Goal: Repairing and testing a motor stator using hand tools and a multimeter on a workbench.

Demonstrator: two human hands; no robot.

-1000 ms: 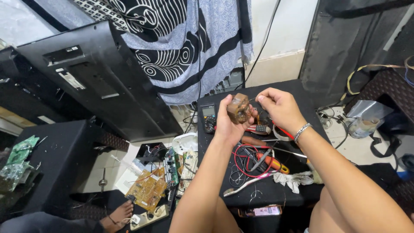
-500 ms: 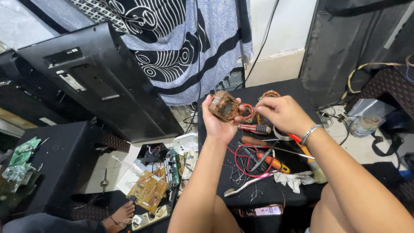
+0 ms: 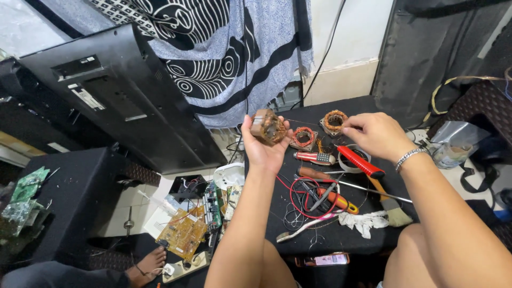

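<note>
My left hand (image 3: pixel 265 151) is raised above a black table (image 3: pixel 341 234) and grips a small copper-wound motor stator (image 3: pixel 268 127) by its underside. My right hand (image 3: pixel 376 134), with a metal bracelet on the wrist, hovers to the right with its fingertips pinched; a thin wire may run from them towards the stator, too fine to tell. Two more wound stators lie on the table beyond the hands, one (image 3: pixel 304 137) near the held one and another (image 3: pixel 334 121) close to my right fingertips.
On the table lie a red-handled screwdriver (image 3: pixel 359 160), other tools (image 3: pixel 330 197), red and black leads (image 3: pixel 301 194), a brush (image 3: pixel 389 205) and a white rag (image 3: pixel 362 221). A black flat-screen set (image 3: pixel 122 101) leans at left. Circuit boards (image 3: pixel 184 232) lie on the floor by someone's foot (image 3: pixel 146 264).
My left hand has carried the stator leftward, and my right hand has come away from it to the right.
</note>
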